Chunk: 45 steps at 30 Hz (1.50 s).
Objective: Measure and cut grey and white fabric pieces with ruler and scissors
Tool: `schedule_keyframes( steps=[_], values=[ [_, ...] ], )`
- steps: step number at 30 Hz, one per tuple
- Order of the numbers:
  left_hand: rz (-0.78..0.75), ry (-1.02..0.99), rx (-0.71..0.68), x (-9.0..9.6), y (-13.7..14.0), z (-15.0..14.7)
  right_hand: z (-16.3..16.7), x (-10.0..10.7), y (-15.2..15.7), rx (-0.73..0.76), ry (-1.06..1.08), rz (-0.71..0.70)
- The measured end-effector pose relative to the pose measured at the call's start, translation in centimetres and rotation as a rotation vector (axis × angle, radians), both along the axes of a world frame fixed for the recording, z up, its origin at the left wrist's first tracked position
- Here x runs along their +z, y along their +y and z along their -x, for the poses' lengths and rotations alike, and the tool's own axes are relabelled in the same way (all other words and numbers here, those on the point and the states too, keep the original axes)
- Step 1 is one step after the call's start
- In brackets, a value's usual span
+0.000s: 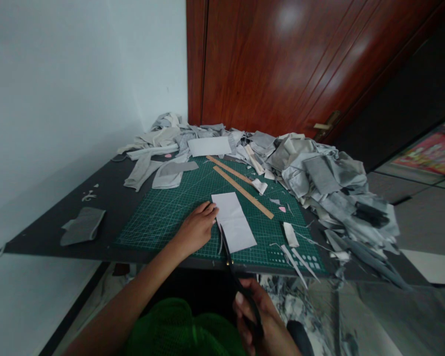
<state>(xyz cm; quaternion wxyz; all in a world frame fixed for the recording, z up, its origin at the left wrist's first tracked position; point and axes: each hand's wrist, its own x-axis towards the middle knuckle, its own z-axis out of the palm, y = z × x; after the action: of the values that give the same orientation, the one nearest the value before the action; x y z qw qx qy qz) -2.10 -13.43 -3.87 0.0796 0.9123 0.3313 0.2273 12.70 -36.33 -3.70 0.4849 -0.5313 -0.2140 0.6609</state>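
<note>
Left hand (196, 228) pinning white piece's (233, 221) edge, right hand (261, 321) working scissors (234, 269)

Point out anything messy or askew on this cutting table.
The grey fabric heap spills over the table's right edge. White offcut strips overhang the green cutting mat at the front. The two wooden rulers lie diagonal to its grid.

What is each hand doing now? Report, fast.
Left hand: open, flat on the white fabric piece.
Right hand: closed, holding the scissors.
</note>
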Motion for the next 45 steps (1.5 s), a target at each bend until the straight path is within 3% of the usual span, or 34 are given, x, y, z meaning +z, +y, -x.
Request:
schedule_keyframes(
  steps=[7, 14, 25, 38, 45],
  values=[
    [-0.031, 0.043, 0.0, 0.0, 0.1, -0.1, 0.0, 0.5, -0.1, 0.008, -0.023, 0.07],
    [-0.031, 0.034, 0.001, -0.2, 0.1, 0.0, -0.2, 1.0, -0.2, 0.113, -0.064, 0.067],
    [-0.036, 0.028, -0.016, -0.5, 0.2, 0.0, 0.2, 1.4, -0.2, 0.005, -0.088, 0.065],
    [0.012, -0.004, -0.031, 0.0, 0.1, 0.0, 0.3, 2.0, -0.1, 0.047, -0.109, 0.062],
    [0.003, 0.016, -0.021, 0.2, 0.2, -0.1, 0.8, 1.7, -0.4, -0.022, -0.064, 0.047]
  ],
)
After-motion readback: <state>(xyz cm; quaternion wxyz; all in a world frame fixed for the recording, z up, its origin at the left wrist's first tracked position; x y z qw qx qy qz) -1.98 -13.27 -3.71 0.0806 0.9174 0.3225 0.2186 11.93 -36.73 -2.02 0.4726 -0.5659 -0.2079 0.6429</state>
